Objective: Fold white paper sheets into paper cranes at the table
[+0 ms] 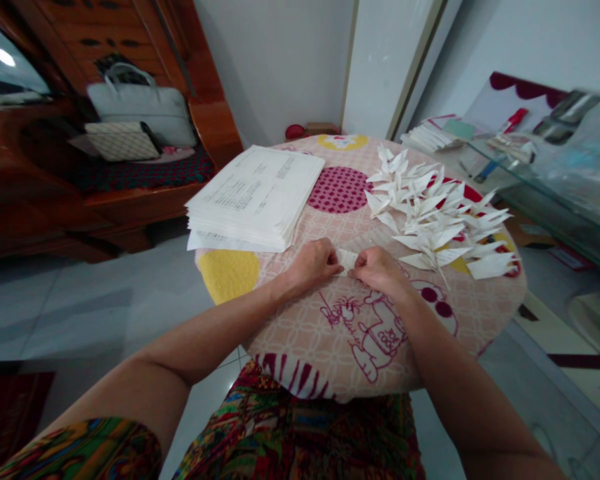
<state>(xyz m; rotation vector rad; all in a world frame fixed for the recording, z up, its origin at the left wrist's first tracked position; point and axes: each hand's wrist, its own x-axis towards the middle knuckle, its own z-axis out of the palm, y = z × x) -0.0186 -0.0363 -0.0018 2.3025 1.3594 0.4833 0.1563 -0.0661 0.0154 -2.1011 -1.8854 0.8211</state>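
A small folded piece of white paper (347,261) lies between my hands, low over the round table. On its left side, my left hand (316,259) pinches it with the fingers bent. From the right, my right hand (379,269) grips it between thumb and fingertips. Parts of the paper are hidden behind my fingers. Beyond my right hand are many folded paper cranes (433,207), heaped with their points sticking out. A thick stack of printed sheets (255,193) rests on the table beyond my left hand.
A patterned pink cloth (300,327) covers the round table. To the right stands a glass shelf (545,193) with papers and a plastic bag. At the left, a wooden bench (220,133) carries a pale handbag (155,110) and a checked pouch (117,141).
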